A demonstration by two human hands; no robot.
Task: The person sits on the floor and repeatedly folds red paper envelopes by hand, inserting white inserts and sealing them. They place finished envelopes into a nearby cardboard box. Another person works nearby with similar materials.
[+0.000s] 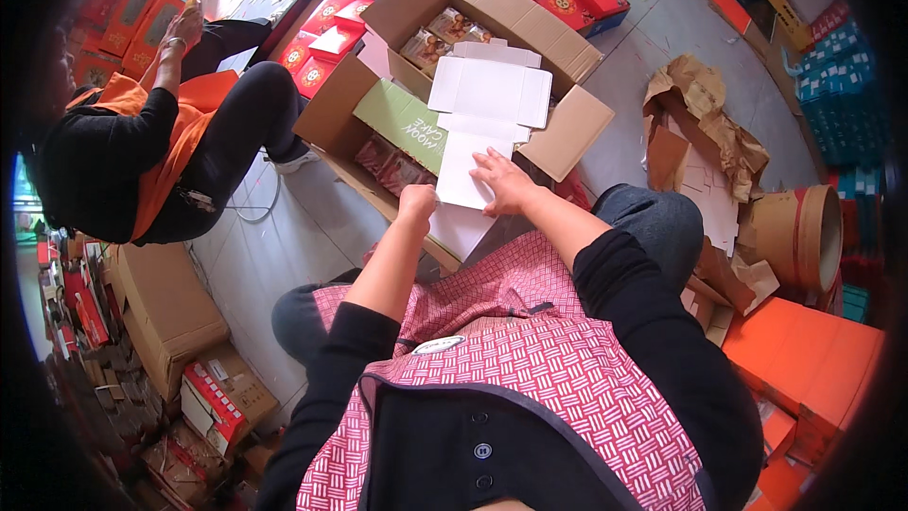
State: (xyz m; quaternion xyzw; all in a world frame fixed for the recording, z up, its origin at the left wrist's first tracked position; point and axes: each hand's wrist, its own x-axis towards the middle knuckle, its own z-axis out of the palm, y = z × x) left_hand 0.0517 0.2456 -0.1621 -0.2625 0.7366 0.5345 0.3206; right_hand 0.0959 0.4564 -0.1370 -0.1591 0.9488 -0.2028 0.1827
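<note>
In front of me a white unfolded card box point(478, 156), creased into panels, lies over an open brown cardboard carton point(326, 118). My left hand point(416, 203) is closed at the near left edge of the white card, its fingertips partly hidden. Spread flat, the fingers of my right hand point(501, 182) rest on the same panel. Left of the card, inside the carton, is a green printed box panel point(407, 125). Red-and-clear packets point(392, 166) lie below it. Farther back in the carton, more wrapped packets point(454, 28) show.
At the left a person in an orange apron point(175, 132) sits close by a tray of red boxes point(326, 38). Crumpled brown paper point(709, 104) and a cardboard drum point(790, 237) stand right. Orange boxes point(804, 350) pile near right; a brown carton point(165, 308) sits near left.
</note>
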